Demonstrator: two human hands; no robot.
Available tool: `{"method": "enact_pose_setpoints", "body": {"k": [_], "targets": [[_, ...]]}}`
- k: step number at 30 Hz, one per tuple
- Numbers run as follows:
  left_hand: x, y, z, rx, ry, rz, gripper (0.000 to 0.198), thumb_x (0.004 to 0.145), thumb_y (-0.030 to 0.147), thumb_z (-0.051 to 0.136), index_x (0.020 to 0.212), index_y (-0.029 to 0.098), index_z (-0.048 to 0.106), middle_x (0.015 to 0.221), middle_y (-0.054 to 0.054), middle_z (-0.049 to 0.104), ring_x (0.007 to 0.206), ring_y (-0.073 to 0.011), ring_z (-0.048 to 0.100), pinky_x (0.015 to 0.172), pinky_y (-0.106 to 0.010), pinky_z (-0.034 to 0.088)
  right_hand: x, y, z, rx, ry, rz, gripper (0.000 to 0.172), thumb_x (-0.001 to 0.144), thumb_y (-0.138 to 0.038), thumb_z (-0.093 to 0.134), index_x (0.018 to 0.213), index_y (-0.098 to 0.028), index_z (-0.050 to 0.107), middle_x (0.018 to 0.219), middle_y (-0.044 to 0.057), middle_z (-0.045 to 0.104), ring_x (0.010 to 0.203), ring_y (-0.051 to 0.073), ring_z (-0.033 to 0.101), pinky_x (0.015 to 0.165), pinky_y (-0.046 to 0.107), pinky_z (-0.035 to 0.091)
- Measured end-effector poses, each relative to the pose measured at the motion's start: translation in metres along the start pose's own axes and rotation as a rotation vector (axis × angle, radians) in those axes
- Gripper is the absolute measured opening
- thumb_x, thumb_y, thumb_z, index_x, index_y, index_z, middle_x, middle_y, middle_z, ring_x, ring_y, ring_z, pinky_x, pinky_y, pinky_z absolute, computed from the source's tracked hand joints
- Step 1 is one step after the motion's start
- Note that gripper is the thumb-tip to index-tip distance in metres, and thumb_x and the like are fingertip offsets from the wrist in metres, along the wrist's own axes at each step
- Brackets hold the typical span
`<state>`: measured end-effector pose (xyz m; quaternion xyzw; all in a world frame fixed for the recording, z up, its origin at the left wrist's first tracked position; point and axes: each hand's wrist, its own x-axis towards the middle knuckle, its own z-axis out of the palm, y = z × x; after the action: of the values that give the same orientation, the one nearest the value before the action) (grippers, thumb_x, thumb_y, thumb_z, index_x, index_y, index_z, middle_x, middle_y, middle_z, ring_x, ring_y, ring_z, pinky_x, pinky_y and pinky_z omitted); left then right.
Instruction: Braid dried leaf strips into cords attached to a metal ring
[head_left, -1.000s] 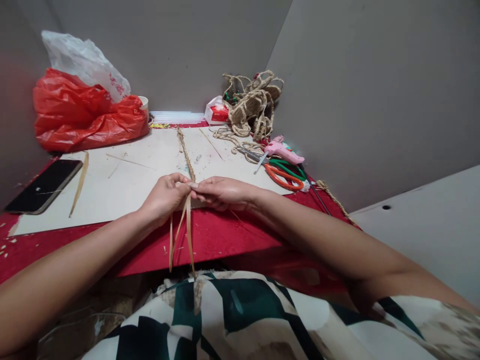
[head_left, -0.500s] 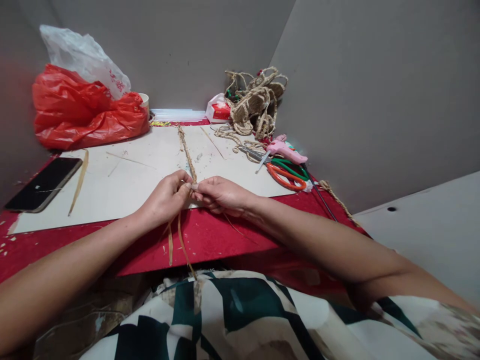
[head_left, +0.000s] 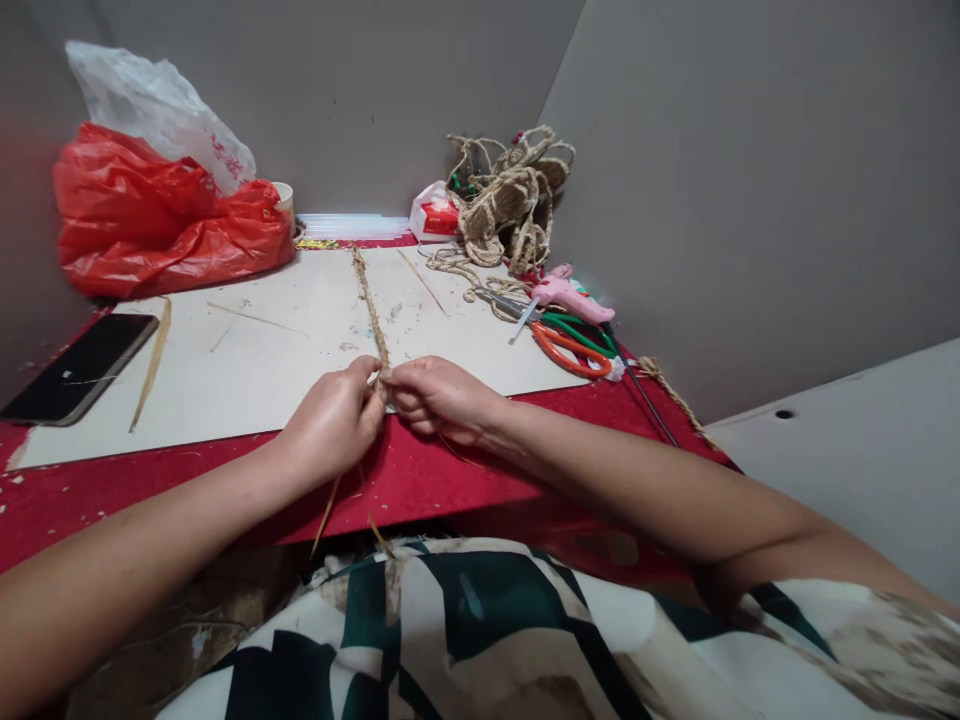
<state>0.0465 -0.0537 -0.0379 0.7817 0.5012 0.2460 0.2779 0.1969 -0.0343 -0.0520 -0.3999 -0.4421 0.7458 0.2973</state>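
A thin brown braided straw cord [head_left: 371, 310] runs away from me across the white board [head_left: 285, 370]. Its near end sits between my two hands, close to the board's front edge. My left hand [head_left: 341, 410] is closed on that end from the left, thumb and fingers pinched. From the other side my right hand [head_left: 442, 395] pinches at the same spot, its fingertips nearly touching the left thumb. Loose straw strands [head_left: 325, 520] hang below my left hand over the table's front edge. The fingertips hide the exact point of grip.
A red plastic bag [head_left: 165, 220] stands at the back left, above a phone [head_left: 82, 365]. At the right lie orange-handled scissors [head_left: 566, 350], a pink glue gun [head_left: 570, 295] and a heap of straw rope pieces [head_left: 510, 205]. A tissue pack [head_left: 435, 215] and clear sticks [head_left: 352, 228] line the back.
My left hand has shifted slightly toward me and turned, its thumb now lower. My right hand stays at the cord's end. The hanging strands have swung and partly slipped behind my left hand.
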Motion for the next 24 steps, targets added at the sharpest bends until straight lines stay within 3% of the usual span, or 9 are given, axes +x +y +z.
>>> {"method": "enact_pose_setpoints", "body": {"k": [5,9,13,14,19,21,24], "targets": [[-0.007,0.005,0.003,-0.122,-0.021,-0.033,0.032,0.079,0.021,0.052,0.11,0.013,0.056,0.064,-0.003,0.063,0.051,-0.0139,0.054,0.053,-0.024,0.037,-0.002,0.001,0.002,0.011,0.018,-0.037,0.029,0.077,-0.021,0.058,0.053,-0.016,0.041,0.038,-0.011,0.026,0.033,0.002,0.015,0.03,0.015,0.013],[-0.008,0.009,-0.013,-0.271,-0.077,-0.076,0.031,0.078,0.033,0.058,0.101,0.012,0.063,0.058,-0.001,0.061,0.049,-0.0133,0.053,0.048,-0.022,0.035,-0.003,-0.002,-0.002,0.051,-0.021,-0.01,0.019,0.075,-0.02,0.059,0.061,-0.013,0.049,0.039,-0.011,0.026,0.034,0.002,0.013,0.031,0.014,0.011],[0.006,-0.001,-0.025,-0.29,0.108,-0.111,0.029,0.078,0.037,0.058,0.09,0.012,0.067,0.069,-0.004,0.065,0.058,-0.0126,0.054,0.054,-0.021,0.04,-0.003,-0.006,-0.007,0.06,-0.067,0.009,0.012,0.079,-0.02,0.056,0.072,-0.011,0.056,0.04,-0.011,0.026,0.035,0.002,0.011,0.032,0.013,0.01],[0.01,-0.005,-0.024,-0.337,0.11,-0.112,0.027,0.077,0.035,0.059,0.09,0.013,0.066,0.075,-0.005,0.066,0.062,-0.0128,0.056,0.057,-0.021,0.042,-0.003,-0.007,-0.007,0.061,-0.072,0.017,0.012,0.08,-0.02,0.055,0.073,-0.01,0.057,0.04,-0.011,0.025,0.035,0.002,0.011,0.032,0.013,0.011],[0.021,-0.009,-0.01,-0.788,-0.269,-0.251,0.014,0.079,0.028,0.054,0.08,0.015,0.059,0.07,-0.003,0.061,0.059,-0.011,0.056,0.059,-0.024,0.046,-0.004,-0.011,-0.012,0.041,-0.109,0.035,0.016,0.08,-0.021,0.056,0.069,-0.01,0.055,0.04,-0.011,0.027,0.035,0.001,0.012,0.032,0.013,0.011],[0.02,-0.006,-0.008,-0.845,-0.328,-0.291,0.015,0.08,0.029,0.053,0.072,0.016,0.054,0.06,0.0,0.053,0.048,-0.0079,0.047,0.048,-0.021,0.04,-0.004,-0.013,-0.014,0.023,-0.138,0.047,0.015,0.079,-0.021,0.057,0.069,-0.01,0.055,0.04,-0.012,0.026,0.035,0.001,0.011,0.032,0.013,0.01],[0.018,-0.004,-0.008,-0.769,-0.333,-0.326,0.021,0.082,0.033,0.052,0.068,0.018,0.051,0.05,0.005,0.039,0.039,-0.0053,0.028,0.037,-0.018,0.022,-0.003,-0.016,-0.018,-0.012,-0.159,0.071,0.012,0.079,-0.019,0.055,0.071,-0.01,0.056,0.041,-0.012,0.023,0.035,0.002,0.009,0.032,0.014,0.008]]}}
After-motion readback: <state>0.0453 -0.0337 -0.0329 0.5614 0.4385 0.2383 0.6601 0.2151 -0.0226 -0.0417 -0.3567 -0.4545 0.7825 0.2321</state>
